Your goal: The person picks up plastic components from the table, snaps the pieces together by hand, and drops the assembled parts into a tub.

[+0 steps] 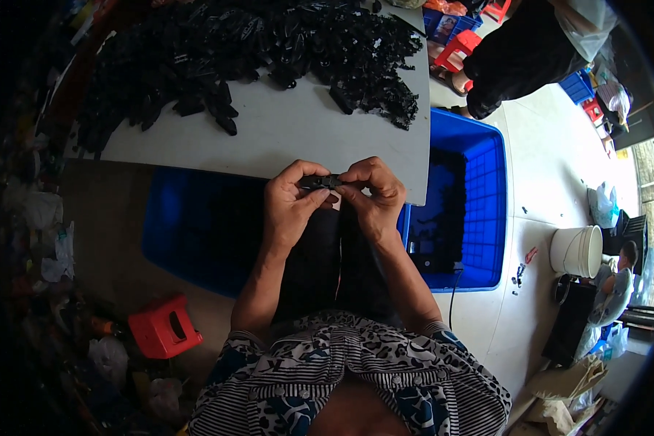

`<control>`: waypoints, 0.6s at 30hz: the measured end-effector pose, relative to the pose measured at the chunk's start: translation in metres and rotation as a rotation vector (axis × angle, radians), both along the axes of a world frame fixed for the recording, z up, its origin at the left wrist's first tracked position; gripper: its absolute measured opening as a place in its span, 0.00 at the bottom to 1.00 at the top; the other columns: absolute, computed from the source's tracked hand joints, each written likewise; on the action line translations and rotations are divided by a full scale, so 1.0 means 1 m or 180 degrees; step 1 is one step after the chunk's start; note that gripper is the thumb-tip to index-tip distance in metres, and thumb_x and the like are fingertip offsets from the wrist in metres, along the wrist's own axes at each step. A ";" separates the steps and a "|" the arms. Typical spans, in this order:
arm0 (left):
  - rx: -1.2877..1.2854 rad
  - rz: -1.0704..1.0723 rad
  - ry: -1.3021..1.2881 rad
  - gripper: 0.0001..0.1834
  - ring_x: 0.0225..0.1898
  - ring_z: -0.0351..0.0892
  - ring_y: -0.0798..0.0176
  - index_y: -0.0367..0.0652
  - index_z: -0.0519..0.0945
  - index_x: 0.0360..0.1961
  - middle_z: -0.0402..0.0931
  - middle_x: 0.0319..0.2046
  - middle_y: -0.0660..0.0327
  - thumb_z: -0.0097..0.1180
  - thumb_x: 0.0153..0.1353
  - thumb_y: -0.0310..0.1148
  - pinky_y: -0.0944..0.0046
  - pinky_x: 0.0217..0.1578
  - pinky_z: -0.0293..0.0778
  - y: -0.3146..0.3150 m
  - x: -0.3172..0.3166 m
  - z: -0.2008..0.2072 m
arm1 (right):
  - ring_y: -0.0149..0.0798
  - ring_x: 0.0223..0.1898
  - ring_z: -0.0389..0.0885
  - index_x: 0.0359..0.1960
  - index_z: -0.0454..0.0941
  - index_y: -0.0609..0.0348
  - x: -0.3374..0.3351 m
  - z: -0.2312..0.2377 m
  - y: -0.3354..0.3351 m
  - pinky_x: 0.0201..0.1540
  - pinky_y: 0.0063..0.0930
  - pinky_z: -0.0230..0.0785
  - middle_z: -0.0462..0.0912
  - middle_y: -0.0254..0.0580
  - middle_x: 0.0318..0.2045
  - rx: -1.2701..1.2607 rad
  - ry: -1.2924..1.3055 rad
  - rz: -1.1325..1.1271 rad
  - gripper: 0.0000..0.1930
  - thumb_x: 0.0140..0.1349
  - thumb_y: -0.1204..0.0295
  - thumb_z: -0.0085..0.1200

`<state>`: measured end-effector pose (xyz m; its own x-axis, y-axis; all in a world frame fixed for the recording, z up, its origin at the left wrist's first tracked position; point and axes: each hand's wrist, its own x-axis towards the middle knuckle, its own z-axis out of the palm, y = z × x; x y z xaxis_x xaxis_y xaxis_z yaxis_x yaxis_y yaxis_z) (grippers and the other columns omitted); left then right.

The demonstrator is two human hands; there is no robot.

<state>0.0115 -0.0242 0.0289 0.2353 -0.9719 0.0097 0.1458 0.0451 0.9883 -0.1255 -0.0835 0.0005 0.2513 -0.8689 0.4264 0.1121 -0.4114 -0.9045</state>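
Observation:
Both hands meet just off the near edge of the white table (291,134), above my lap. A small black plastic part (317,182) is pinched between the fingers and thumb of my left hand (289,203). My right hand (375,200) pinches the other end of the same part. Its exact kind is too small and dark to tell. Across the far side of the table spreads a big heap of black plastic parts (269,43), some long and narrow, others small and tangled at the right.
Right of the table stands a blue crate (483,211) with dark parts inside; another blue bin (189,218) sits partly under the table. A red stool (164,327) is at lower left, a white bucket (576,251) at right. A person in dark clothes (523,54) stands at upper right.

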 end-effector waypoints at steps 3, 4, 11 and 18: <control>-0.0053 -0.0061 0.0170 0.11 0.33 0.82 0.66 0.31 0.74 0.41 0.77 0.33 0.57 0.51 0.56 0.13 0.68 0.36 0.82 0.002 0.002 0.000 | 0.30 0.33 0.77 0.26 0.78 0.64 0.001 0.000 0.001 0.35 0.21 0.71 0.76 0.36 0.29 0.0147 0.0038 0.0079 0.10 0.43 0.88 0.61; -0.0037 -0.0063 0.0169 0.10 0.33 0.82 0.66 0.31 0.74 0.41 0.77 0.32 0.58 0.52 0.57 0.15 0.68 0.36 0.81 0.003 0.001 0.000 | 0.30 0.33 0.77 0.26 0.78 0.64 0.001 0.000 0.000 0.35 0.21 0.71 0.76 0.36 0.29 0.0142 0.0032 0.0083 0.10 0.43 0.88 0.61; 0.0075 0.0144 0.0074 0.06 0.27 0.81 0.68 0.33 0.76 0.36 0.77 0.26 0.59 0.55 0.57 0.22 0.73 0.28 0.76 0.005 0.008 -0.006 | 0.29 0.34 0.75 0.29 0.79 0.62 0.001 0.002 0.005 0.30 0.21 0.69 0.74 0.35 0.30 0.0230 0.0128 0.0430 0.08 0.47 0.86 0.61; -0.0129 0.0374 -0.0410 0.04 0.25 0.79 0.69 0.33 0.77 0.33 0.77 0.25 0.59 0.54 0.57 0.21 0.72 0.26 0.75 0.015 0.006 -0.005 | 0.28 0.28 0.75 0.38 0.77 0.66 0.002 0.010 0.004 0.27 0.21 0.68 0.76 0.39 0.30 0.0492 0.0814 0.0924 0.10 0.59 0.71 0.58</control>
<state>0.0179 -0.0088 0.0239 0.3416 -0.9359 0.0857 0.0094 0.0946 0.9955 -0.1232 -0.0798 0.0102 0.5761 -0.7954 0.1883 -0.0330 -0.2528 -0.9669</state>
